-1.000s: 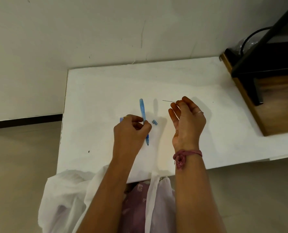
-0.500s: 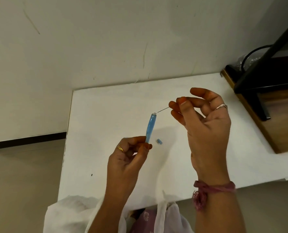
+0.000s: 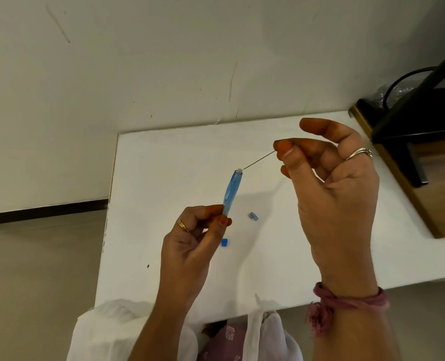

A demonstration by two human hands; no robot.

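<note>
The blue pen-like tube [image 3: 230,192] is held in the air above the white surface [image 3: 164,162], a little left of the middle of the view. It stands almost upright, with its top leaning slightly to the right, and it has a small white tip [image 3: 239,171] at the upper end. The left hand [image 3: 192,246] grasps the lower end of the tube between the thumb and the curled fingers; this hand wears a gold ring [image 3: 182,225].

A thin dark rod [image 3: 259,160] goes from the white tip up and to the right. Its lower end is at the tip, but it is not possible to tell if it is already inside. The right hand [image 3: 338,199] pinches the upper end of the rod between the thumb and the index finger, while the other fingers are loosely bent above and behind. This hand has a silver ring [image 3: 359,153], and a pink thread band [image 3: 346,300] is tied around the wrist.

On the surface, just right of the left hand, lies a small blue cap [image 3: 253,216]. A small blue square piece [image 3: 224,242] lies near it, close under the left thumb. Both are apart from the tube.

The surface stands against a white wall [image 3: 164,61]. At the right edge there is a wooden piece of furniture [image 3: 429,204] with a black frame [image 3: 411,126] on it. Below the surface's near edge a white cloth [image 3: 112,329] is visible, and at the left the beige floor [image 3: 34,269].
</note>
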